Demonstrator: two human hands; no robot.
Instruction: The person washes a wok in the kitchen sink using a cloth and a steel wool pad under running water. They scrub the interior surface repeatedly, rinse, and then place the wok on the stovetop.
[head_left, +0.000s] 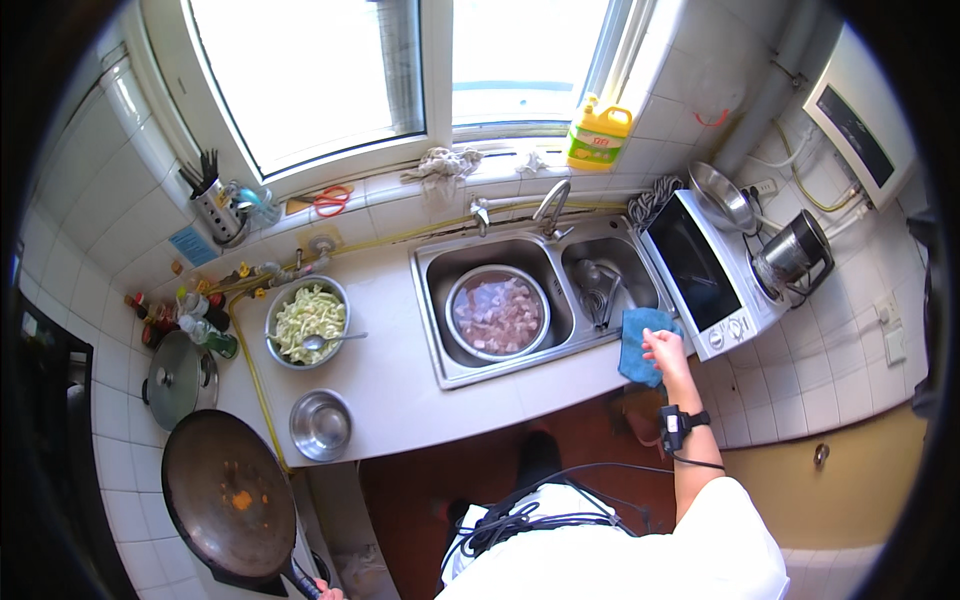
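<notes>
At the lower left my left hand (327, 589) grips the handle of a large wok (225, 487), mostly cut off by the picture's edge. Orange food bits lie on the wok's inside. My right hand (663, 349) is at a blue cloth (637, 358) that hangs over the counter's front edge, right of the sink; whether the fingers pinch it is unclear. In the left sink basin (435, 300) stands a metal bowl (448, 309) with cut raw meat (501, 315) in water. Metal utensils (604, 300) lie in the right basin.
A bowl of shredded cabbage (309, 321) with a spoon and an empty steel bowl (321, 424) stand on the left counter. Beyond them are a lidded pot (180, 382) and bottles (210, 336). A microwave (694, 262) is right of the sink; yellow detergent (598, 136) stands on the sill.
</notes>
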